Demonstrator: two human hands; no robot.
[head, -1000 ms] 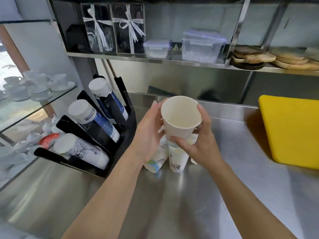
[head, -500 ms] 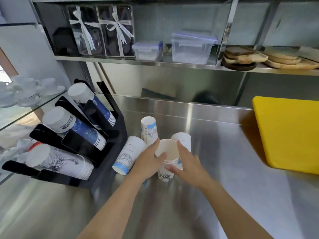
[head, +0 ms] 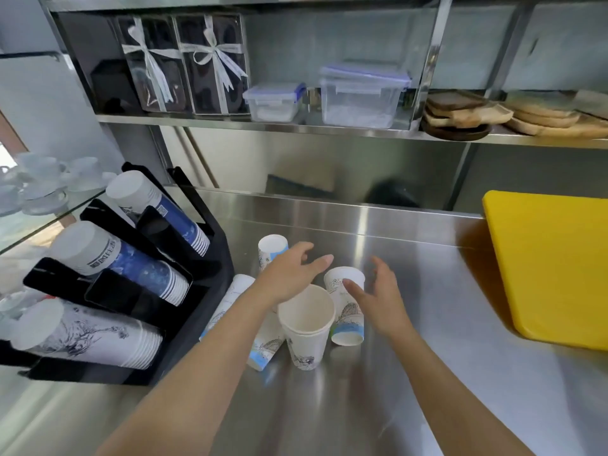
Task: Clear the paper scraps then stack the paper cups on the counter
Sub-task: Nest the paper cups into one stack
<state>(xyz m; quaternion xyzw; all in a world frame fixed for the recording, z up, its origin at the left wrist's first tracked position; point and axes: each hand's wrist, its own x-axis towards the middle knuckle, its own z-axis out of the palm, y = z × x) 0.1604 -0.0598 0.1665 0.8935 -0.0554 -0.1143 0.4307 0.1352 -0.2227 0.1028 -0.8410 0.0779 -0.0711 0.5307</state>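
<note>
Evidently the scraps step is over, for no paper scraps show on the brushed steel counter [head: 411,307], and the stacking of cups is in hand. An upright white paper cup stack with a dark line drawing [head: 306,327], two rims showing at its mouth, stands at the middle of the group and serves as landmark. Just right of it, touching or nearly so, an upside-down white paper cup with a blue band [head: 347,311] rests on its rim. Behind and left of the stack a second inverted white cup [head: 271,250] stands, partly hidden by the left hand [head: 289,274]. Left of the stack two more blue-banded cups [head: 240,317] lie toppled under the left forearm.

Both hands are empty with fingers spread: the left hovers above and behind the stack, the right hand [head: 378,297] just beside the inverted cup, its thumb close to or touching the wall.

Next, I judge, comes gripping that inverted cup, turning it mouth-up and dropping it into the stack.

Half a second earlier both hands were closed round the stack, pressing it down; they have since let go and moved apart.
</note>
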